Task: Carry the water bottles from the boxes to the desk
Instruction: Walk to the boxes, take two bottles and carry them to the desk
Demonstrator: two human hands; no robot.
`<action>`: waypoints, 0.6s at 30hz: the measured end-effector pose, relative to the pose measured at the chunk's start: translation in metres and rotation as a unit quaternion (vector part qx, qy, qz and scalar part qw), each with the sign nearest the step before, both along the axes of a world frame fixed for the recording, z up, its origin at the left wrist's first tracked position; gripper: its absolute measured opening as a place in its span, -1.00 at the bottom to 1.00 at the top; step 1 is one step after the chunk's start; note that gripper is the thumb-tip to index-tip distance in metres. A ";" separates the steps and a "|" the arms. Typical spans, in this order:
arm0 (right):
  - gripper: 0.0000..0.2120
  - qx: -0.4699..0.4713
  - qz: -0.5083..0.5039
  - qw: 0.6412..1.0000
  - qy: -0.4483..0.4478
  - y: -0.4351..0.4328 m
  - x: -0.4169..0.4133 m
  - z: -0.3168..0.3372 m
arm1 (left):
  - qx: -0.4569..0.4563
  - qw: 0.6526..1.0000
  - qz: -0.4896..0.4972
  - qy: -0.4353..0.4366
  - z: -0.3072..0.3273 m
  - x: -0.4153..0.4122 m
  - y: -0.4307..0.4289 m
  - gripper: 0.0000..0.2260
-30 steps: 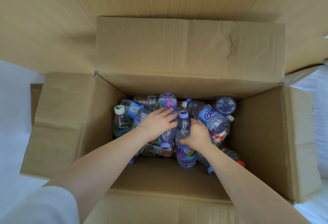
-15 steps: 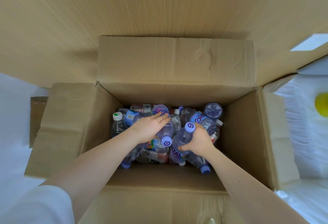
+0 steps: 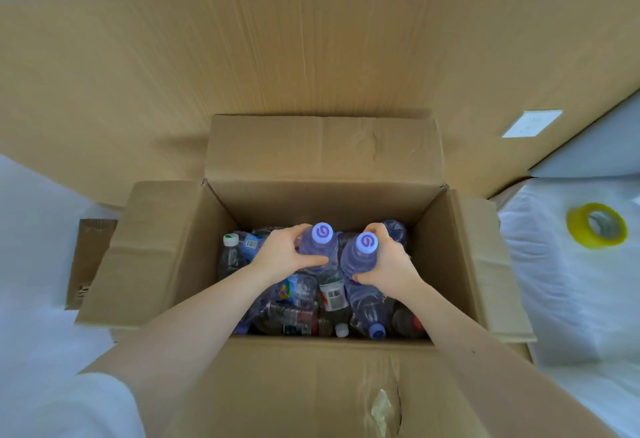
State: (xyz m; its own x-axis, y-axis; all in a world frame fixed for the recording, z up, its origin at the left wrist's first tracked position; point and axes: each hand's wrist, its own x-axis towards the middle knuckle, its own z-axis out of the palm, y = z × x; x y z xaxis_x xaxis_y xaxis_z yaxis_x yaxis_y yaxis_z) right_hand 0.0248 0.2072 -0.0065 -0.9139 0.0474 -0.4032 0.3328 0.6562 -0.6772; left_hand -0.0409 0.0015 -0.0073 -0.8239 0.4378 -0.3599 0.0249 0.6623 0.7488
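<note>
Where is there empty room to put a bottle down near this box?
Bare white sheet lies beyond the left flap, and more on the right, between the right flap and the yellow tape roll. Inside the cardboard box it is crowded: bottles piled wall to wall, and the left hand and right hand each grip a purple-capped bottle above them.
</note>
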 end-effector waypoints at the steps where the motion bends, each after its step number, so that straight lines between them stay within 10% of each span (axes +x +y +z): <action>1: -0.35 -0.003 0.006 1.000 0.010 0.003 0.003 0.005 | 0.008 0.999 0.033 -0.011 0.004 0.004 0.002 -0.47; 18: -0.43 -0.169 -0.089 0.967 0.172 0.015 0.048 0.093 | 0.292 0.889 0.333 -0.121 0.083 0.063 0.023 -0.90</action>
State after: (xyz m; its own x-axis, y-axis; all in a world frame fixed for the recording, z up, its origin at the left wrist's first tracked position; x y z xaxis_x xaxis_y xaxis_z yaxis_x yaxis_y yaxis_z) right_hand 0.0732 0.2226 0.0868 -0.9861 0.1345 -0.0974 0.1375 0.3322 -0.9331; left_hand 0.0225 0.0248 0.0757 -0.8998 0.0531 -0.4330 -0.4350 -0.0329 0.8998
